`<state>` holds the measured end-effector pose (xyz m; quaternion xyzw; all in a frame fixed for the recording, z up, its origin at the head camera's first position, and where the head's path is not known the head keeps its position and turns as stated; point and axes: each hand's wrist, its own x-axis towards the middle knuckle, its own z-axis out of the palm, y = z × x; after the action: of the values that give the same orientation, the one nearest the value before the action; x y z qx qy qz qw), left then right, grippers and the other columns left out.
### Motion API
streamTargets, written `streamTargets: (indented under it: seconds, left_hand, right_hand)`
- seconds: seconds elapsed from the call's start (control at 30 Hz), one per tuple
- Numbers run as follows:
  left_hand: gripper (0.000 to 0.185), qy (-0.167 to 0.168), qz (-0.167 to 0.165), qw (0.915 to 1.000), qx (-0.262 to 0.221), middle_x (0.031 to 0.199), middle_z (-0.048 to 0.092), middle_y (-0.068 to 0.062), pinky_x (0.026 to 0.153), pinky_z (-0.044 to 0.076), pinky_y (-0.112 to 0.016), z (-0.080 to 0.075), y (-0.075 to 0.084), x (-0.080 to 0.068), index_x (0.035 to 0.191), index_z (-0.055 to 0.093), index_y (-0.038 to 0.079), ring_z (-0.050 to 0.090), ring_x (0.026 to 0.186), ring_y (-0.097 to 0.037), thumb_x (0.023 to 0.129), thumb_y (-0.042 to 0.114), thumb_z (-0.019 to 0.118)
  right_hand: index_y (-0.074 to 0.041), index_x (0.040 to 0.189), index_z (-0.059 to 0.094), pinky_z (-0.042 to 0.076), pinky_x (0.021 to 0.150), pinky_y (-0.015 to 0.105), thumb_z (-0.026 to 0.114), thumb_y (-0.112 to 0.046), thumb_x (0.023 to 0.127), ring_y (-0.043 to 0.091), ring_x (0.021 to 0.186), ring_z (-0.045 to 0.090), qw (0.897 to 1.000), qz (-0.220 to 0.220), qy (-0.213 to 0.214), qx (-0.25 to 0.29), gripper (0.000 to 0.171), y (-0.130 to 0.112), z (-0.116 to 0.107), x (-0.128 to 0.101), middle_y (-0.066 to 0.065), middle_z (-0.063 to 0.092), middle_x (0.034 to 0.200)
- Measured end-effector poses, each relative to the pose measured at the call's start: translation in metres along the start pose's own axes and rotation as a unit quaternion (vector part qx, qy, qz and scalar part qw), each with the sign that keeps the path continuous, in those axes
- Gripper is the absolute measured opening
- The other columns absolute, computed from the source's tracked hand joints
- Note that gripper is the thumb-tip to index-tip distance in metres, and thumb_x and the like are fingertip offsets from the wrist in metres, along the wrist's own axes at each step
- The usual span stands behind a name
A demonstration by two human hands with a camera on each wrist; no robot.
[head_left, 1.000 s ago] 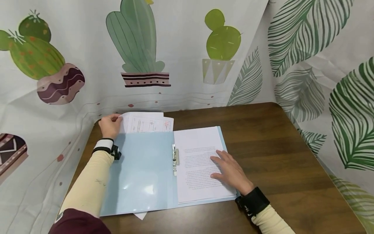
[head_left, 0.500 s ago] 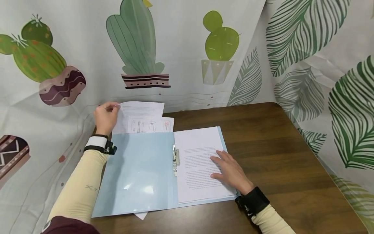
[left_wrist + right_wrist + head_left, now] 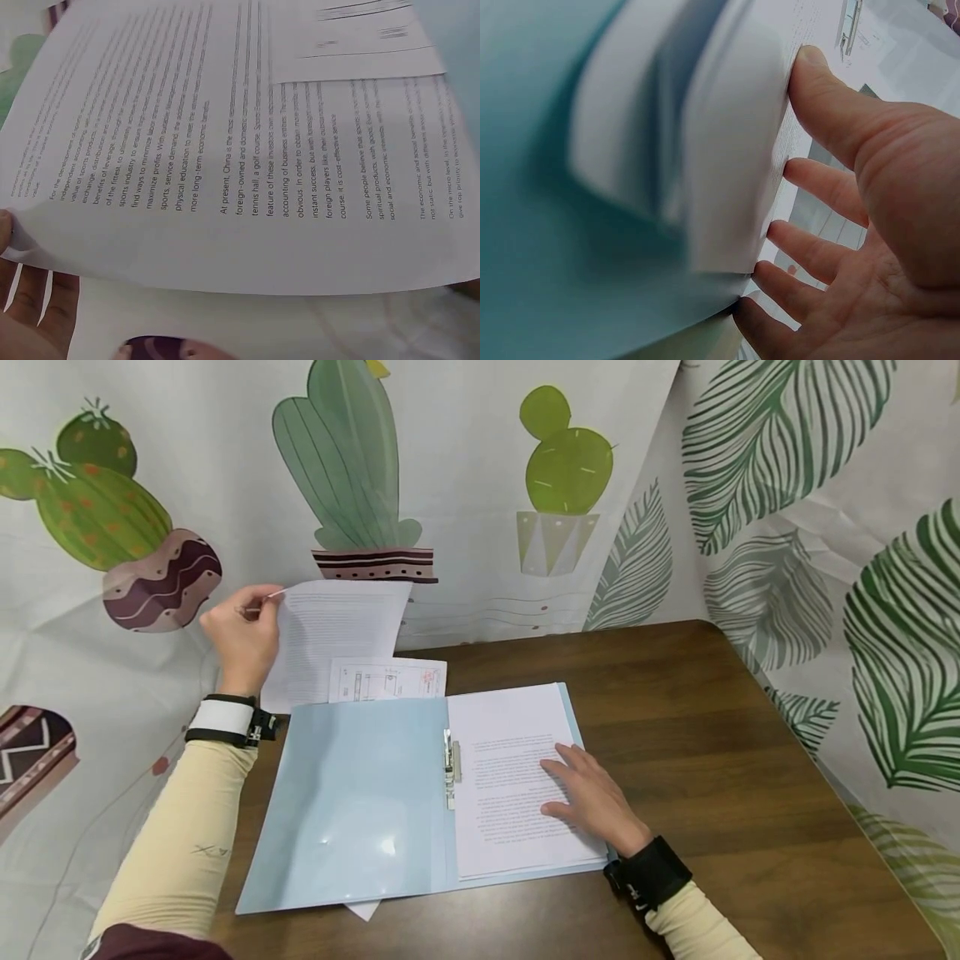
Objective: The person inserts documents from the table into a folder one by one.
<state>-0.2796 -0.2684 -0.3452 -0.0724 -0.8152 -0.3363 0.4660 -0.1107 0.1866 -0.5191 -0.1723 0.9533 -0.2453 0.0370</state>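
At the table's far left, my left hand (image 3: 246, 631) pinches the corner of a printed sheet of paper (image 3: 341, 622). The sheet slants up from behind the folder, and its lines of text fill the left wrist view. A smaller printed page (image 3: 388, 680) with a red mark pokes out past the folder's top edge, overlapping the sheet. The light blue folder (image 3: 352, 802) lies spread flat with a metal clip (image 3: 451, 768) at its spine. My right hand (image 3: 600, 797) rests with spread fingers on the paper stack (image 3: 510, 718) at the folder's right side.
Under the folder's bottom edge a white paper corner (image 3: 363, 910) sticks out. The brown wooden table (image 3: 720, 760) extends to the right. Behind it hangs a white cloth (image 3: 480, 485) printed with cacti and leaves.
My left hand has drawn the sheet up and to the left, so more of its text shows. The folder's left cover has shifted slightly left. My right hand has stayed in place.
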Motion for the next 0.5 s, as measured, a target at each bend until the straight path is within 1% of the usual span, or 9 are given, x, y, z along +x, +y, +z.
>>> streamTargets:
  seconds: [0.1, 0.2, 0.27, 0.5]
  left_hand:
    - [0.014, 0.023, 0.027, 0.9992, -0.016, 0.089, 0.078, -0.014, 0.069, 0.042, -0.005, -0.007, 0.011, 0.008, 0.093, 0.082, 0.001, 0.055, 0.072, 0.019, 0.096, 0.005, 0.069]
    - [0.014, 0.029, 0.048, 0.9982, -0.022, 0.088, 0.078, -0.013, 0.071, 0.044, -0.006, -0.013, 0.023, 0.015, 0.093, 0.082, 0.002, 0.057, 0.076, 0.019, 0.097, 0.005, 0.069]
    - [0.014, 0.032, 0.055, 0.9976, -0.028, 0.088, 0.078, -0.013, 0.072, 0.045, -0.007, -0.017, 0.030, 0.020, 0.093, 0.082, 0.001, 0.058, 0.077, 0.018, 0.096, 0.004, 0.069]
    - [0.014, 0.047, 0.056, 0.9968, -0.032, 0.088, 0.078, -0.017, 0.072, 0.045, -0.008, -0.027, 0.055, 0.030, 0.093, 0.081, -0.003, 0.058, 0.077, 0.017, 0.096, 0.003, 0.069]
  right_hand:
    - [-0.005, 0.142, 0.060, 0.032, 0.112, 0.066, 0.088, -0.028, 0.082, 0.048, 0.147, 0.032, 1.000, -0.002, 0.000, -0.001, 0.070, 0.000, 0.000, 0.000, 0.025, 0.041, 0.158]
    - [-0.005, 0.143, 0.060, 0.032, 0.112, 0.066, 0.088, -0.029, 0.083, 0.048, 0.148, 0.031, 1.000, -0.002, -0.002, -0.003, 0.070, 0.000, 0.001, -0.001, 0.025, 0.040, 0.158]
    - [-0.006, 0.143, 0.059, 0.032, 0.112, 0.066, 0.087, -0.030, 0.083, 0.048, 0.148, 0.031, 1.000, -0.005, -0.003, -0.005, 0.071, 0.000, 0.000, -0.001, 0.025, 0.040, 0.158]
    - [-0.006, 0.144, 0.059, 0.032, 0.112, 0.066, 0.087, -0.031, 0.083, 0.048, 0.148, 0.031, 1.000, -0.012, -0.005, -0.006, 0.071, 0.002, 0.000, 0.000, 0.024, 0.040, 0.158]
